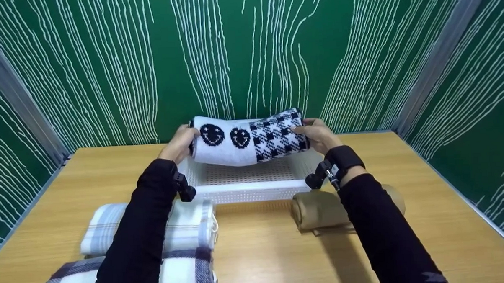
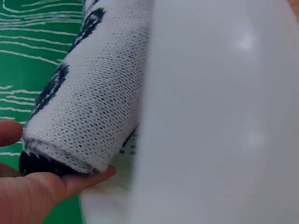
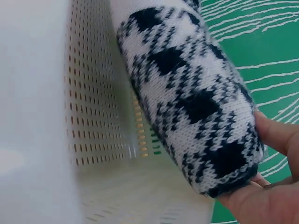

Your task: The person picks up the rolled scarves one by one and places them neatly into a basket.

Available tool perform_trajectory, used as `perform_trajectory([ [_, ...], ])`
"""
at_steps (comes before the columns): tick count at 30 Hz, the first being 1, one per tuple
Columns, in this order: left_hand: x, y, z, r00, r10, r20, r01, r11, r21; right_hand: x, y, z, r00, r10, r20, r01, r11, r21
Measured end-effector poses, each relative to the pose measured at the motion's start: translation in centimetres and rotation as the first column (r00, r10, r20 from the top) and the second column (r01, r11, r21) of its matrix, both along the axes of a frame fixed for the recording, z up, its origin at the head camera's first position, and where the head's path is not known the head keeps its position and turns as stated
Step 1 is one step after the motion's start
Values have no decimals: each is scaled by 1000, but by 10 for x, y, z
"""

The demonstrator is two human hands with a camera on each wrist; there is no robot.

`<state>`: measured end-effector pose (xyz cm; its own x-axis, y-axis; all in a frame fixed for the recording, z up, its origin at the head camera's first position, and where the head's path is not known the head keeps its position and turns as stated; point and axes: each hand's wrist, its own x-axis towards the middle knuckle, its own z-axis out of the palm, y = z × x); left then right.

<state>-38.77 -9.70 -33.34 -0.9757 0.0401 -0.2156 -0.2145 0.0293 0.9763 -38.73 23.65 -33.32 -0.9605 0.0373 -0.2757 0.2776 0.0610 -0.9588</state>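
Observation:
A rolled knitted scarf [image 1: 229,152], white with black round motifs on one half and black-and-white check on the other, is held up by both hands over a white perforated basket [image 1: 253,186]. My left hand [image 1: 180,143] grips its left end, thumb on the front. At the checked end, my right hand [image 1: 319,134] has its thumb in front and fingers behind. In the left wrist view the scarf's white end [image 2: 88,112] lies between thumb and fingers. The right wrist view has the checked part [image 3: 191,107] above the basket's perforated wall [image 3: 93,93].
On the wooden table [image 1: 256,250], a rolled light-blue and white plaid cloth [image 1: 188,229] lies left of the basket's front. Nearer is a dark-striped white roll [image 1: 181,274]. A tan roll [image 1: 321,212] lies under the right forearm. Green walls [image 1: 240,54] with white lines stand behind.

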Motion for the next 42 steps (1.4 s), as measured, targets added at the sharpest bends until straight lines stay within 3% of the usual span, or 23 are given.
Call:
perform_trajectory([
  [5,0,2,-2,999,-41,-19,40,998,-53,0,-3,-3,999,44,18,-44,999,29],
  [10,0,6,-8,995,-82,49,87,992,-97,-2,-6,-7,988,144,52,-146,989,30],
  [15,0,9,-14,990,-106,88,110,993,-42,-2,-7,-11,972,219,88,-221,975,11],
  [19,4,9,-13,984,-165,72,165,986,-1,1,-4,-7,963,255,92,-265,956,126],
  [23,10,7,-10,972,-226,72,227,974,-5,6,-1,-1,959,270,86,-281,944,176],
  [29,18,5,9,956,-259,139,266,963,-36,15,4,17,962,260,79,-271,935,227],
  [34,34,2,31,962,-248,114,257,964,-66,38,10,36,959,272,83,-284,904,321],
  [38,53,-11,51,973,-223,62,226,972,-65,56,9,45,958,275,75,-285,926,248],
  [42,81,-30,69,976,-215,41,217,975,-48,78,8,48,960,278,42,-281,943,178],
])
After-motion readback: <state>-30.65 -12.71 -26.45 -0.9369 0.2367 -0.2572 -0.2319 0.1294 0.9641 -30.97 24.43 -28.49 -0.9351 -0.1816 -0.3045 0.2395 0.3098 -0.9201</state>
